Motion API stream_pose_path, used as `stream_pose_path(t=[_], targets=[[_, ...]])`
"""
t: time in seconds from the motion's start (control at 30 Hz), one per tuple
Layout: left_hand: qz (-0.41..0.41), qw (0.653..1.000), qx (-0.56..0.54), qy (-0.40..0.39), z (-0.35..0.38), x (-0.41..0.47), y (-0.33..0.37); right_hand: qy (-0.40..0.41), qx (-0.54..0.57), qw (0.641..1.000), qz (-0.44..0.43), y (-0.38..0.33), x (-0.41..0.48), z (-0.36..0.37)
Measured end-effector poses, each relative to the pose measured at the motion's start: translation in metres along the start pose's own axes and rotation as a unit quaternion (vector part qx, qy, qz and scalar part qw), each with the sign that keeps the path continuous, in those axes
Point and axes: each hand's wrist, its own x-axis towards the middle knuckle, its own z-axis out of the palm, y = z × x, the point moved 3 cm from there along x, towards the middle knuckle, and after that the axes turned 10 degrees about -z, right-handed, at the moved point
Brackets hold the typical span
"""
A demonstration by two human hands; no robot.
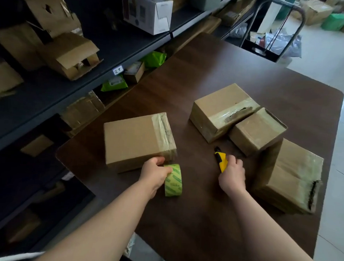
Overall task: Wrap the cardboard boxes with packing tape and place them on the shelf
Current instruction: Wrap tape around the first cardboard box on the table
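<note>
A cardboard box with a clear tape band near its right end lies on the dark wooden table, on the left. My left hand grips a green roll of packing tape at the box's near right corner. My right hand is closed around a yellow and black utility knife that points away from me. Three more taped boxes sit to the right: a far one, a small one leaning against it, and a near one.
A dark metal shelf unit runs along the table's left side, holding cardboard boxes, a white box and green parcels. A trolley with bags stands beyond the table's far edge. More parcels lie on the pale floor.
</note>
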Motion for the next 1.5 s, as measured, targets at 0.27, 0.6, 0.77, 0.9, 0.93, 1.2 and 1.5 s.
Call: stream_pose_path(t=[0.27,0.6,0.77,0.9,0.93,1.2,1.5], targets=[[0.002,0.999,0.011,0.031,-0.001,-0.001,0.0,-0.093,0.093,0.99,-0.056,-0.01,-0.013,-0.002],[0.046,0.998,0.013,0.049,0.0,-0.001,0.005,-0.027,-0.118,0.923,-0.365,-0.086,-0.039,-0.049],[0.061,0.997,0.019,0.054,-0.006,0.005,0.004,-0.045,-0.197,0.907,-0.369,-0.107,-0.034,-0.029],[0.065,0.995,0.057,0.056,-0.01,0.01,0.007,-0.056,-0.166,0.923,-0.342,-0.098,-0.03,-0.03],[0.064,0.994,0.063,0.059,-0.012,0.01,0.009,-0.06,-0.163,0.93,-0.325,-0.091,-0.03,-0.032],[0.031,0.99,0.126,0.059,-0.025,0.017,0.016,-0.09,-0.121,0.971,-0.183,-0.039,-0.026,0.0],[0.075,0.977,0.182,0.086,-0.026,0.018,0.021,0.036,0.051,0.941,-0.332,-0.09,-0.039,0.008]])
